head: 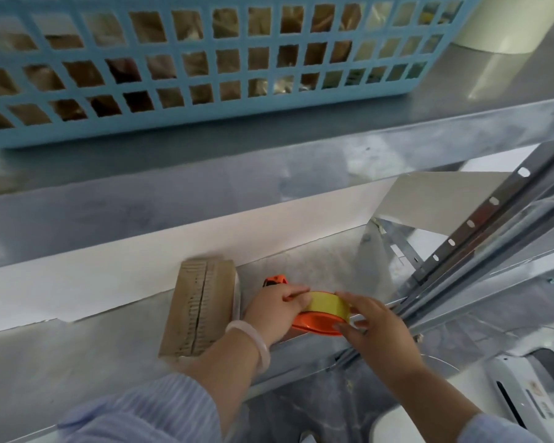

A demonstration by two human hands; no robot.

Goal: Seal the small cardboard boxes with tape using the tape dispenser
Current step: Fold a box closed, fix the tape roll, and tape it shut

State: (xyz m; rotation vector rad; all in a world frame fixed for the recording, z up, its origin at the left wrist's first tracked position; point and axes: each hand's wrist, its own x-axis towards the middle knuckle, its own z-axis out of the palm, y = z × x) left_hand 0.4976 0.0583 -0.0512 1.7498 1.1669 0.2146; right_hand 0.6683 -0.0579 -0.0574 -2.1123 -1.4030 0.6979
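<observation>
Left hand (pixel 274 306): my fingers curl over the dispenser (pixel 315 326), lower centre.
Right hand (pixel 378 327): my thumb and fingers pinch its right end.
Box (pixel 199 310): just left of my left hand, seam up.
Basket (pixel 205 68): top of frame.

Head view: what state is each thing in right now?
cardboard box: flaps closed, centre seam visible, no tape seen.
tape dispenser: loaded with a yellow roll, held beside the cardboard box.
left hand: grips the tape dispenser.
right hand: pinches the tape dispenser.
blue basket: filled, contents unclear.
</observation>
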